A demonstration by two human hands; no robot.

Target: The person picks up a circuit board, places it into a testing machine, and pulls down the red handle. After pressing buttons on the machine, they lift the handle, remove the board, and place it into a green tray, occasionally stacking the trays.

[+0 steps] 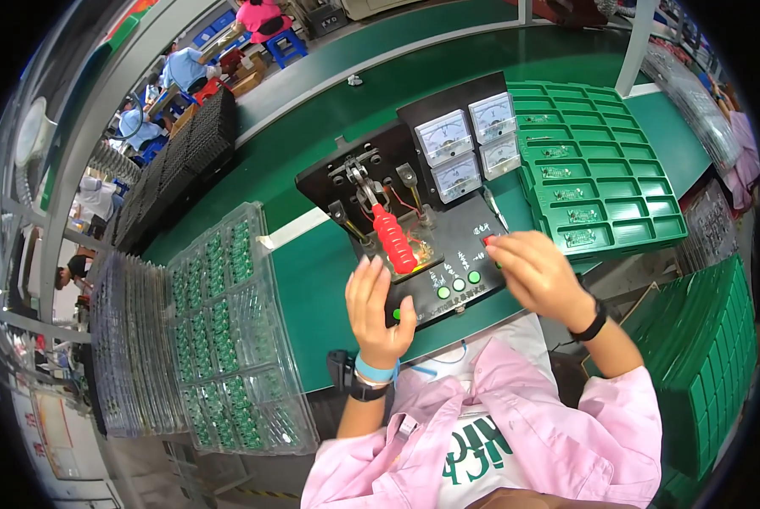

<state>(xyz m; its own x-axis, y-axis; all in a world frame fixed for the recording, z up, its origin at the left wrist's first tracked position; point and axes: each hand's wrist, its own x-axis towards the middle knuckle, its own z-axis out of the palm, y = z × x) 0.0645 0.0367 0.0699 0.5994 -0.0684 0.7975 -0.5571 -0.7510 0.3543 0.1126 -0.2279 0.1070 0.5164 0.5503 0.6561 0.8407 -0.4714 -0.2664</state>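
**At the black metered fixture (460, 222)**

We had the fixture in front of us on the green table (299, 276), between a clear tray (259, 222) on the left and a green tray (622, 211) on the right. Our left grip (380, 321) was spread, its fingers straight and the thumb apart, just beside the lower end of the red handle (392, 238); whether it touched the base, we could not make out. Our right grip (539, 276) had its fingers bent and bunched at the red button (486, 241), near the panel's right edge. Its fingertips were partly hidden, so we could not tell whether it was closed on anything.

Four white-faced meters (444, 138) stood upright at the back of the fixture. We had green circuit boards (214, 335) in rows in the clear tray, and small boards (580, 215) along the left column of the green tray. More green trays (709, 373) leaned stacked at the far right.
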